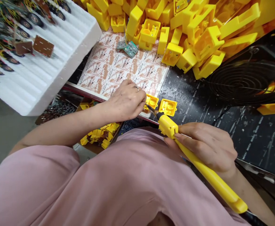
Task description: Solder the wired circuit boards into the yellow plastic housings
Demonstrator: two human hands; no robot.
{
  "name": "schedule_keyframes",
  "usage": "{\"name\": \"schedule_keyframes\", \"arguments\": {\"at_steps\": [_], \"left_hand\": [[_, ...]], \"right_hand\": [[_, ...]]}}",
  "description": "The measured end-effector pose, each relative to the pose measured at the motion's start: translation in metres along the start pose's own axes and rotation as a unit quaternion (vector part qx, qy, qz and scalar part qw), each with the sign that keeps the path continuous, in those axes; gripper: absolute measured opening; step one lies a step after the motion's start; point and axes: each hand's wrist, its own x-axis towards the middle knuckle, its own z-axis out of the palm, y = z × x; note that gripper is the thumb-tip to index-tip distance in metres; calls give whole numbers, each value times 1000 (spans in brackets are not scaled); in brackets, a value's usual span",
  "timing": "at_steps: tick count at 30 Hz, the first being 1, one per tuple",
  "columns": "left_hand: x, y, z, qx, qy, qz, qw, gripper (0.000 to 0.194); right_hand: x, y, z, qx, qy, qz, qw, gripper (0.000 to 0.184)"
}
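My right hand (205,144) is wrapped round a yellow soldering iron (196,163), whose dark metal tip points left and down at a small open yellow plastic housing (152,101). At that housing's left side is my left hand (130,99), with a ring on one finger. Its fingers are pinched together, and they hide whatever is between them. The hand covers part of the housing. Just to the right lies a second open yellow housing (167,107) with metal contacts and a round grille inside, touched by neither hand.
Yellow plastic cases (193,34) are heaped along the back. Small green circuit boards (130,49) lie on the printed sheet (118,69). At left a white foam tray (64,53) carries wired parts; a black fan (245,78) stands right. Below the table edge sits a box of yellow pieces (102,135).
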Motion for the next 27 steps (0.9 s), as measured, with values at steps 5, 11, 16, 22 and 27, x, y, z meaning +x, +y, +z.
{"name": "schedule_keyframes", "arguments": {"at_steps": [5,11,16,22,27], "left_hand": [[1,2,2,22,12,1,1000,37],[1,1,1,38,6,12,999,36],[0,2,-1,23,15,-4,1000,35],[0,-1,3,-60,44,-72,995,25],[10,-5,3,-79,10,-89,993,20]], "right_hand": [[4,-4,-16,-8,-28,-13,999,17],[-2,2,-22,-21,6,9,1000,13],[-10,7,-8,8,68,59,996,26],[-24,16,4,17,115,91,989,65],[-22,11,15,6,126,101,987,38]]}}
